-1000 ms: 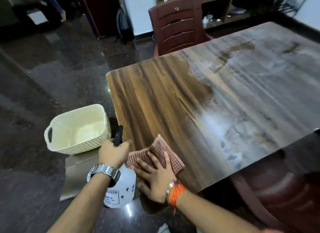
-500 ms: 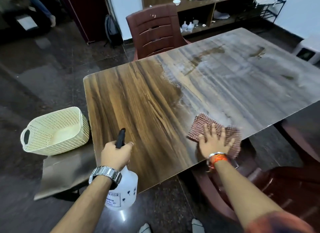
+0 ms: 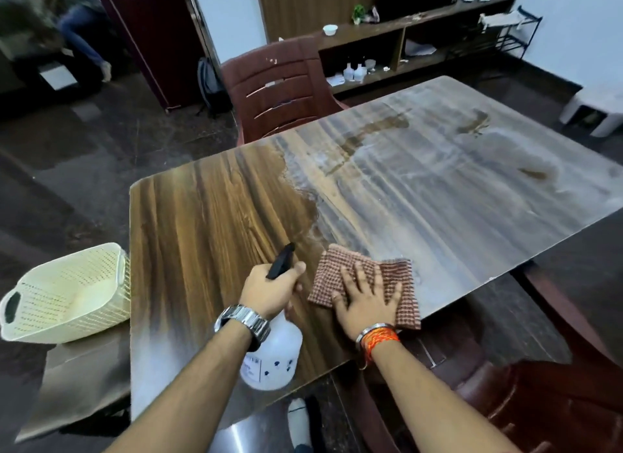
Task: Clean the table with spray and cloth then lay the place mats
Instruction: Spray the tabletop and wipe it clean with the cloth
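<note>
The wooden table (image 3: 215,223) fills the middle of the head view; its right half shows pale wet streaks and its left part is dark and plain. My right hand (image 3: 365,301) lies flat, fingers spread, on a red-brown checked cloth (image 3: 397,277) pressed to the table near its front edge. My left hand (image 3: 269,287) grips the black trigger head of a white spray bottle (image 3: 274,358), held just left of the cloth above the table's front edge. No place mats are in sight.
A cream plastic basket (image 3: 64,294) stands on a low surface left of the table. A dark red chair (image 3: 279,88) is at the far side, another (image 3: 556,402) at the near right. A shelf unit (image 3: 404,44) and a white stool (image 3: 596,108) stand behind.
My right hand slid the cloth from the table's near left corner to the right along the front edge, then back left toward the bottle. My left hand with the bottle moved in over the table.
</note>
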Motion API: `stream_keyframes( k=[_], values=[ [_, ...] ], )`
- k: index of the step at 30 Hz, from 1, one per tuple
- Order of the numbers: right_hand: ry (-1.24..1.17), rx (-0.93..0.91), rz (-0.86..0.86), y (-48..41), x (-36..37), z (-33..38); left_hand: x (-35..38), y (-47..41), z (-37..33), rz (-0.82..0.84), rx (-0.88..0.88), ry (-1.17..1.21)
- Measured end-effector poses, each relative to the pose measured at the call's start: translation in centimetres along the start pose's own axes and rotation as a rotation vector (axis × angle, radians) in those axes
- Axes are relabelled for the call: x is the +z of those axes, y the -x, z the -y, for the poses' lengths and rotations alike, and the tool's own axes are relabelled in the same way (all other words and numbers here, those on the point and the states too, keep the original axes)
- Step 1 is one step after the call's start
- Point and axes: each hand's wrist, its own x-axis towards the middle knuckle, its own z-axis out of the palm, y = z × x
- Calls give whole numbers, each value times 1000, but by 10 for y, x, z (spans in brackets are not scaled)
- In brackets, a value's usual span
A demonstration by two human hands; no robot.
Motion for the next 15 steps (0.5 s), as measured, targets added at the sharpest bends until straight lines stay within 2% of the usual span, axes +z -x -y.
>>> stream_keyframes(
  k=[5, 11, 15],
  values=[
    [-20, 128, -32, -34, -7, -1, 24, -65, -31, 10, -28, -46],
    [-40, 242, -49, -54, -10, 10, 29, -130, -62, 221, 24, -95],
    [-30, 286, -75, -60, -10, 15, 31, -167, -72, 167, 70, -205]
  ],
)
